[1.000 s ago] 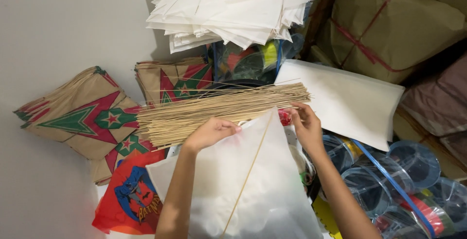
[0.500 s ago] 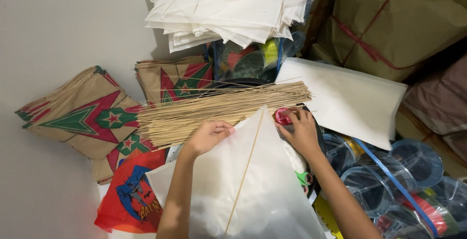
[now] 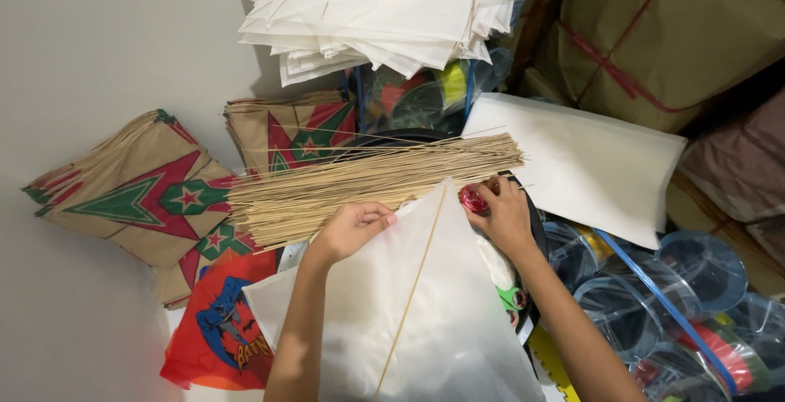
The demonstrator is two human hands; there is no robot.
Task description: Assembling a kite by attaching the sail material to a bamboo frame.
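Note:
A white paper kite (image 3: 409,320) with a thin bamboo spine lies in front of me, its tip pointing away. My left hand (image 3: 353,227) pinches its upper left edge with curled fingers. My right hand (image 3: 500,215) is closed around a small red round object (image 3: 473,199) just right of the kite's tip. A bundle of thin bamboo sticks (image 3: 368,183) lies crosswise right behind both hands.
Brown kites with green and red stars (image 3: 139,193) are stacked at left, a red printed kite (image 3: 219,328) below them. A pile of white kites (image 3: 384,9) sits at the back, a white sheet stack (image 3: 589,165) and wrapped brown bundles (image 3: 662,34) at right, clear plastic reels (image 3: 654,296) lower right.
My right hand has picked up the small red object by the kite's tip and closed on it. The left hand has stayed on the kite's edge.

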